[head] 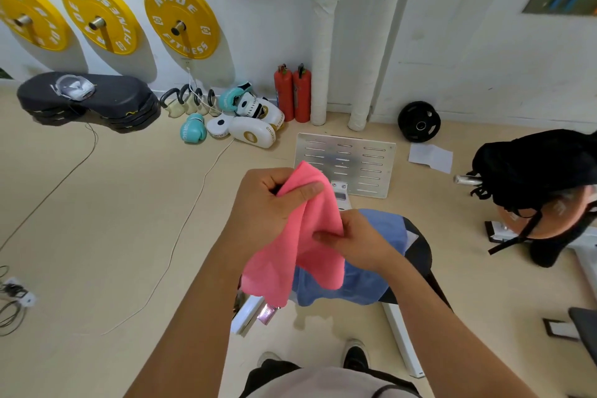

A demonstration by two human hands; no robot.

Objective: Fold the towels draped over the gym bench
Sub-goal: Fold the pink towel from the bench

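Yellow plates [182,19] at eleven o'clock read "RADE FITNESS"; left hand [268,203] and right hand [361,241] pinch the pink towel [300,255] above the bench [416,252].

White wall [274,10] ahead, three yellow weight plates [182,19] hanging on pegs up left. Beige floor [113,203] underneath, thin cables [181,236] trailing across it. Against the wall's foot: two red fire extinguishers [293,94], two white wrapped pipes [323,42], teal and white boxing gloves [245,119], and a black weight plate [419,121] leaning further right. A stack of black pads [97,103] sits at left. A slotted metal plate [355,161] lies flat, with a sheet of paper [431,157] beside it.
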